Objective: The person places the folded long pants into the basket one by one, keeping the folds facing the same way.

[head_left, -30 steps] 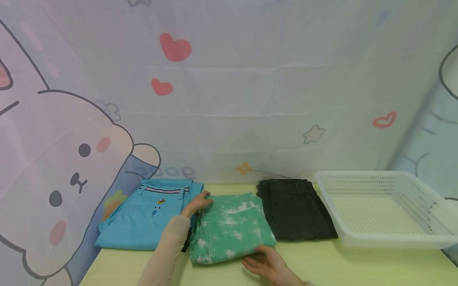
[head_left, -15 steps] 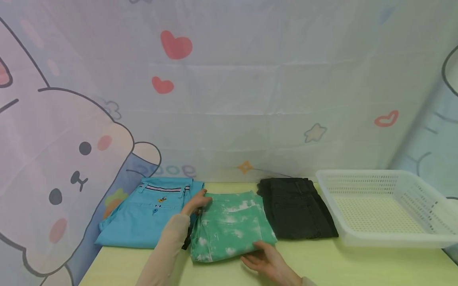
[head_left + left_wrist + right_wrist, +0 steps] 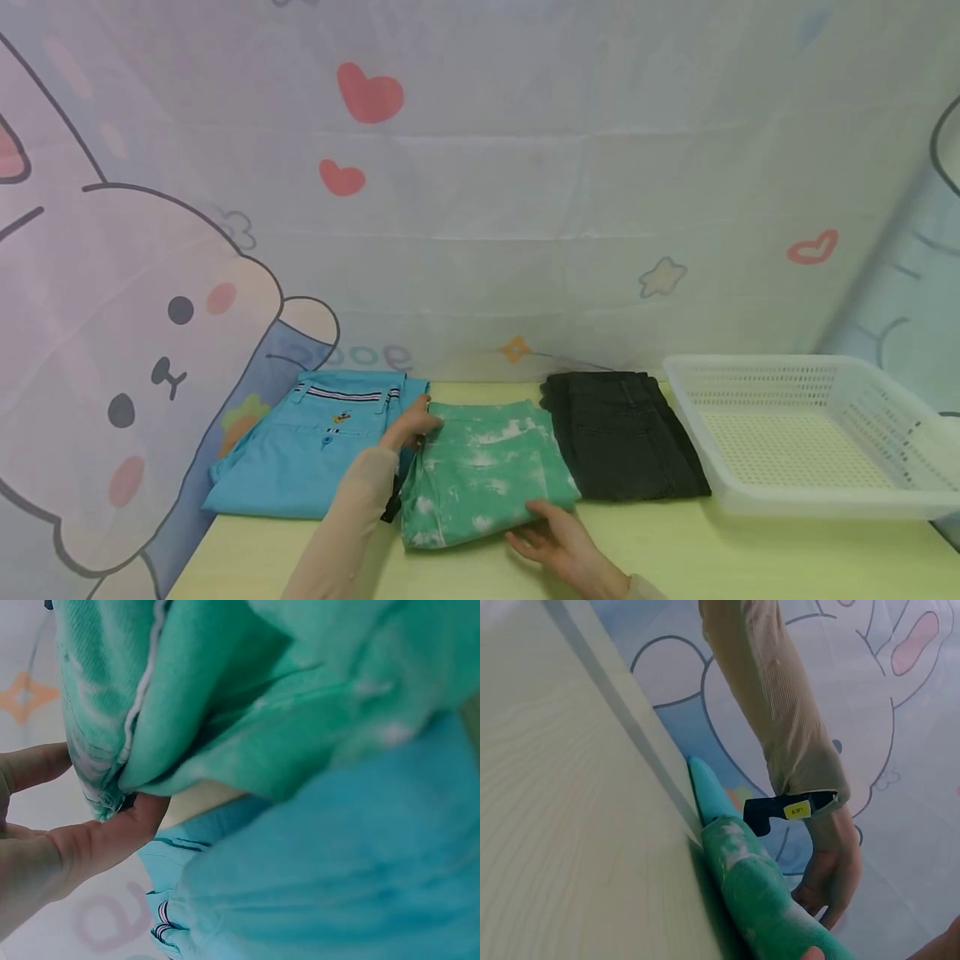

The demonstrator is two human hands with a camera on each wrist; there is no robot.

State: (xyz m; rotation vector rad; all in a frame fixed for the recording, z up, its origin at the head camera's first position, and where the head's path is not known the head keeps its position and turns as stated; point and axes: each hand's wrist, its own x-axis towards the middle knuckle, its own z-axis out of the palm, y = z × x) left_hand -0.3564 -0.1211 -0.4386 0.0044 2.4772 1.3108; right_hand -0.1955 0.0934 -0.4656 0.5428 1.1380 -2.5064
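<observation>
Folded green trousers (image 3: 483, 475) with white blotches lie at the middle of the table in the head view. My left hand (image 3: 411, 423) pinches their back left corner; in the left wrist view, the thumb and fingers (image 3: 142, 817) close on the layered edge. At the front right edge, my right hand (image 3: 562, 546) holds the fold, one digit on top and other fingers at or under the edge, partly hidden. Folded light blue trousers (image 3: 300, 471) with a striped waistband lie to the left. Folded black trousers (image 3: 618, 442) lie to the right.
A white plastic basket (image 3: 772, 500) with perforated walls stands at the right of the pale yellow table (image 3: 675, 558). Behind the table hangs a cartoon-printed curtain (image 3: 480, 208). A dark band with a yellow label (image 3: 799, 810) circles the left wrist.
My right hand has shifted slightly left and farther onto the front edge of the green trousers. The left hand keeps its grip at the back corner, and the garments stay almost still.
</observation>
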